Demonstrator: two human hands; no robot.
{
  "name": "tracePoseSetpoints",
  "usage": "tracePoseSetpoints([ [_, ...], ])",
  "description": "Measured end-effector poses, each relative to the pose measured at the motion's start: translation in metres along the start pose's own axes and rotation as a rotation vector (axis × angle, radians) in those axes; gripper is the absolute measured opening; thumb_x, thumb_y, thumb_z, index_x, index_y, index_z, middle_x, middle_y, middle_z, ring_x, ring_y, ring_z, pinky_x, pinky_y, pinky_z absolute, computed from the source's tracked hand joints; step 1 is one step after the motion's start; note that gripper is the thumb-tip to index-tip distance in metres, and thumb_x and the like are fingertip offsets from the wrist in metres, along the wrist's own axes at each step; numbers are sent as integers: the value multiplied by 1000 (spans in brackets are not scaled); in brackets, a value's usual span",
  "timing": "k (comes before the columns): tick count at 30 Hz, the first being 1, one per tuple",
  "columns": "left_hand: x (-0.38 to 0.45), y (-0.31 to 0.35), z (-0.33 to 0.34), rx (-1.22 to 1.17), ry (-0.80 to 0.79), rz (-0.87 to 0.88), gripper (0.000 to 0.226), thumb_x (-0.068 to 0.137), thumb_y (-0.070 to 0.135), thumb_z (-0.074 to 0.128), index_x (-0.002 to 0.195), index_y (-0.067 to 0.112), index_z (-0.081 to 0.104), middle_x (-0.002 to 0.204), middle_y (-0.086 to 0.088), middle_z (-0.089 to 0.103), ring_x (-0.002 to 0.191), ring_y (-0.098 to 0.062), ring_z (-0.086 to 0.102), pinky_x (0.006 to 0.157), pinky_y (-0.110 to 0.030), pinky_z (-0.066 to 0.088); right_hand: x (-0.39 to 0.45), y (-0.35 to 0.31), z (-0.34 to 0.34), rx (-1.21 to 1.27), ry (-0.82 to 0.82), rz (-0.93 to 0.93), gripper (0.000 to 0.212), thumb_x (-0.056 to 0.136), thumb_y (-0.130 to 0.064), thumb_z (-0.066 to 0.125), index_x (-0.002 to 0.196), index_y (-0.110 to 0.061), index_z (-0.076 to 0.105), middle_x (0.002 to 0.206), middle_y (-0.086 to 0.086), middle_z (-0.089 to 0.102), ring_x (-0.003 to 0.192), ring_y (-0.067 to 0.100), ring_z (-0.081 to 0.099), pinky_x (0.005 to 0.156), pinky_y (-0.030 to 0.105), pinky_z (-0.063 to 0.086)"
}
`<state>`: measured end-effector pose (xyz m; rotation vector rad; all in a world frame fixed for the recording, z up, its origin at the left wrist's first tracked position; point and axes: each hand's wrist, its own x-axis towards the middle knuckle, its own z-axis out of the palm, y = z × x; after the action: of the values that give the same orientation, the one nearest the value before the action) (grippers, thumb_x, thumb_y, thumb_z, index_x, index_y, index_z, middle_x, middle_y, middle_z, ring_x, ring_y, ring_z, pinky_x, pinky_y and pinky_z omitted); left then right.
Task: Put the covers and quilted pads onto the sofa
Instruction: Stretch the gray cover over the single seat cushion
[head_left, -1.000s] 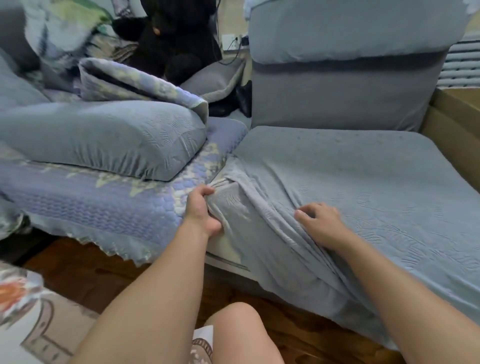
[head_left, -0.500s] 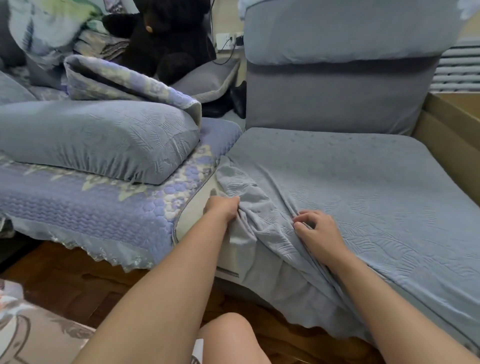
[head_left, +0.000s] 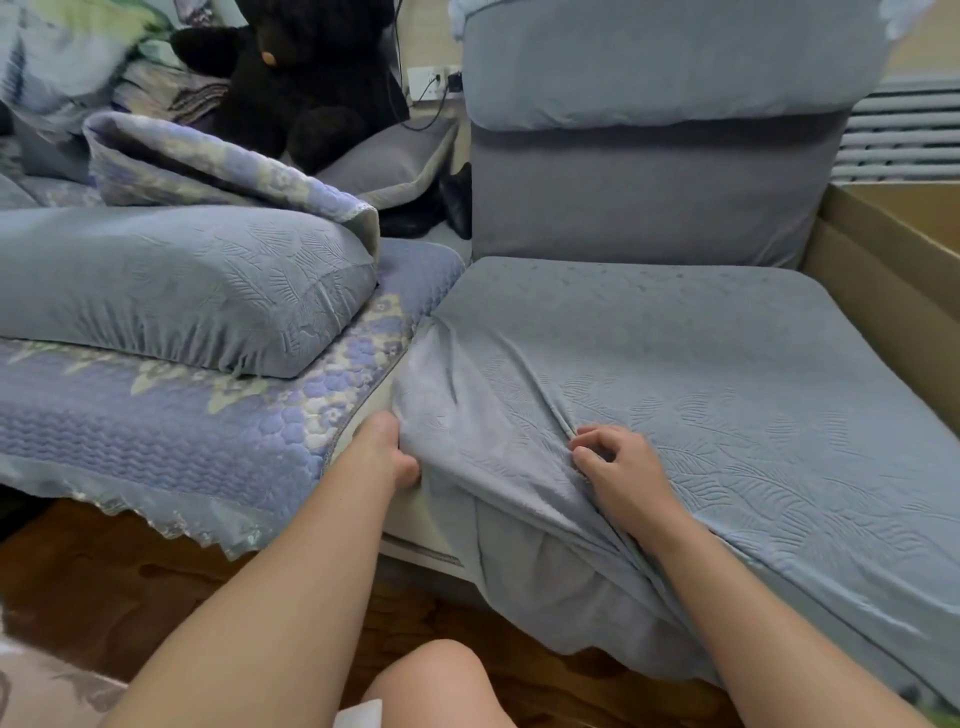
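Observation:
A grey-blue embossed stretch cover (head_left: 701, 395) lies over the right sofa seat, bunched in folds at its front-left corner. My left hand (head_left: 387, 452) grips that corner's edge, fingers tucked into the fabric beside the bare cream cushion (head_left: 415, 525). My right hand (head_left: 618, 470) rests on top of the cover with fingers curled, pinching a ridge of cloth. A purple-and-cream quilted pad (head_left: 171, 431) covers the left seat, and another quilted pad (head_left: 223, 171) lies crumpled behind a covered cushion (head_left: 176, 280).
The covered backrest (head_left: 654, 156) stands upright behind the right seat. A black plush bear (head_left: 291, 78) sits at the back left. A cardboard box (head_left: 898, 270) flanks the sofa's right side. Dark wooden floor (head_left: 104, 587) and my knee (head_left: 441, 686) are below.
My left hand has slid down and forward along the cover's corner edge, drawing fabric over the cushion side. My right hand stays pinching the fold on top.

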<state>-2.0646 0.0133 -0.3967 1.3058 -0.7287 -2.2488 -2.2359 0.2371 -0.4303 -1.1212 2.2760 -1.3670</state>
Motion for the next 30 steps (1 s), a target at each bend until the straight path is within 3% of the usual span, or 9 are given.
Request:
tracePoseSetpoints([
  [4,-42,6,-1,337,-359,-212,40,96,33,57,112,1,74,122,-22,69,111,-37,66,110,-53,42,0,-4,2,-67,30,-11,17,85,-22,66,81,-36,74,113,-10,71,114,13,59,106,47,42],
  [7,-59,12,0,283,-411,-142,47,95,44,57,104,3,78,117,-20,71,105,-37,69,102,-53,49,-2,-9,6,-115,57,-9,24,83,-24,65,71,-44,69,113,-9,71,112,15,60,104,48,42],
  [9,-53,14,-5,211,-270,-49,37,93,40,61,96,8,79,115,-17,73,95,-34,73,89,-51,57,-3,-11,6,-123,69,-10,27,82,-22,66,69,-45,67,112,-9,72,111,16,60,104,47,43],
  [14,-34,26,-53,-256,191,294,19,76,19,52,87,15,68,111,-8,74,88,-31,70,89,-44,55,-3,-12,2,-41,84,60,17,87,-11,63,87,-20,78,114,-5,72,103,8,59,94,26,41],
  [17,-28,19,-116,23,458,299,38,93,20,48,128,13,61,104,-7,61,71,-23,59,77,-32,49,-1,-15,4,-52,125,118,18,89,-11,60,92,-16,78,115,-4,73,104,15,63,94,29,44],
  [19,-16,-8,-152,343,651,202,34,104,14,40,136,14,51,91,-8,50,62,-18,42,68,-30,44,0,-19,10,-123,175,143,19,89,-13,60,91,-16,78,110,-1,75,105,23,64,92,33,46],
  [21,-1,-44,-161,505,670,167,36,100,7,47,135,3,54,85,-8,54,65,-25,51,71,-31,52,3,-20,17,-255,226,120,19,87,-15,58,86,-19,77,103,4,74,103,30,63,90,37,45],
  [25,22,-82,-128,328,785,430,29,98,14,49,122,3,62,116,-14,64,110,-41,59,93,-34,47,11,-18,28,-567,217,111,14,87,-27,54,88,-23,67,102,5,62,104,32,51,91,44,38],
  [30,39,-64,-141,454,738,276,41,107,25,40,133,-2,56,134,-24,58,122,-41,57,92,-41,49,14,-7,47,-723,377,11,19,81,-28,49,84,-13,60,95,12,59,95,35,49,81,45,39],
])
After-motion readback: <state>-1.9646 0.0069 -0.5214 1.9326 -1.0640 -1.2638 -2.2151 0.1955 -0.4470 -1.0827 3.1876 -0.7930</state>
